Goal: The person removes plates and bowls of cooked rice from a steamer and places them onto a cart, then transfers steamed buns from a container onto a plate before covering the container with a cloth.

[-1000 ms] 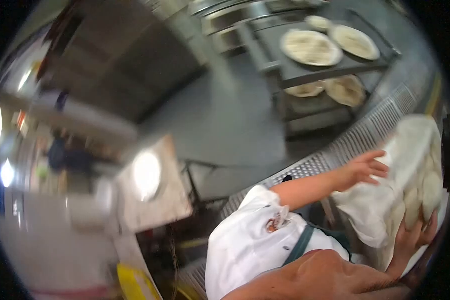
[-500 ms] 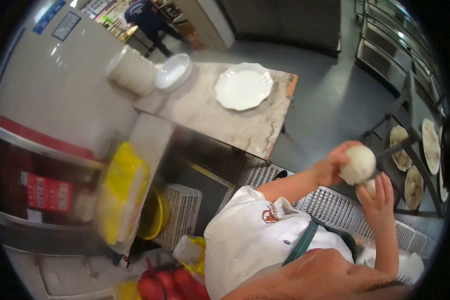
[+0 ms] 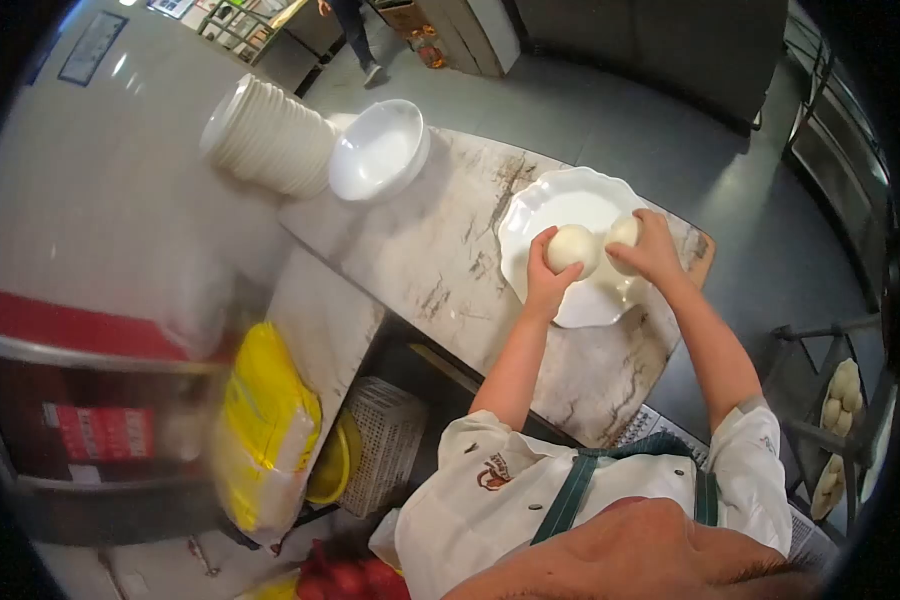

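My left hand [image 3: 548, 278] is wrapped around a round white steamed bun [image 3: 574, 248], thumb in front and fingers behind. A second steamed bun [image 3: 622, 240] is gripped by my right hand [image 3: 658, 252], its fingers curled over the far side. Both buns are over a large white plate [image 3: 590, 312] with a scalloped rim, side by side; whether they touch its surface I cannot tell. The plate lies near the right end of a marble-patterned table [image 3: 450, 265].
A white bowl [image 3: 378, 150] and a stack of white plates [image 3: 270, 140] stand at the table's left. A yellow bag [image 3: 270, 400] is on the lower counter. At right, a dark rack [image 3: 820, 430] holds oval trays of pale buns. Another person's legs [image 3: 355, 35] show far back.
Both hands have moved left from beside the rack to over the plate, carrying the buns. My body has turned toward the table. The person at the back has moved partly out of view.
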Action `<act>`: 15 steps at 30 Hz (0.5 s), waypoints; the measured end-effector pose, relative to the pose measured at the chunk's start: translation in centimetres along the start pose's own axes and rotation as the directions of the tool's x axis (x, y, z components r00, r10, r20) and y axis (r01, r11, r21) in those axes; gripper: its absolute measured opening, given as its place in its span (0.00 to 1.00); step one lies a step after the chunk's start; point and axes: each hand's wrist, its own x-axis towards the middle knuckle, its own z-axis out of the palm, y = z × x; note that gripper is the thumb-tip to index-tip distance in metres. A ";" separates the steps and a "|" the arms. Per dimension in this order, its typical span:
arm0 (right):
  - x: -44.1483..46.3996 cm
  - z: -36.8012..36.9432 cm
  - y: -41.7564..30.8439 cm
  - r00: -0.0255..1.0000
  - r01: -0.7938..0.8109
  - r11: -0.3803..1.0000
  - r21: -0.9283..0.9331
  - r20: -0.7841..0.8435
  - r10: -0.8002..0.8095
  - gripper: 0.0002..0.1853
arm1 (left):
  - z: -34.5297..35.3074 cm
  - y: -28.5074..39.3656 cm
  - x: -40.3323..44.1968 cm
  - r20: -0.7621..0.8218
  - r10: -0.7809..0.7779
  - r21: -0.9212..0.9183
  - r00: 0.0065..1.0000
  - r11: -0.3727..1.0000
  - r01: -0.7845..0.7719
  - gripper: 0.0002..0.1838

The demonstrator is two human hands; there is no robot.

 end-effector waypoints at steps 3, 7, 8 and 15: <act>3.9 3.1 1.1 0.996 0.005 0.988 -0.154 0.084 0.008 0.38 | -1.0 -1.9 3.7 0.035 -0.006 0.096 0.999 0.995 0.002 0.35; 5.4 3.8 2.0 0.984 0.053 0.943 -0.328 0.176 0.006 0.35 | -1.8 -3.5 7.2 0.080 -0.046 0.147 0.996 0.989 0.034 0.34; 5.4 3.5 1.9 0.983 0.064 0.945 -0.320 0.183 -0.005 0.34 | -2.0 -3.2 7.8 0.095 -0.077 0.121 0.992 0.991 0.065 0.34; 3.1 3.4 1.9 0.987 0.003 0.860 -0.511 -0.134 -0.083 0.30 | -2.4 -2.5 11.7 0.184 0.109 0.681 0.977 0.703 -0.206 0.35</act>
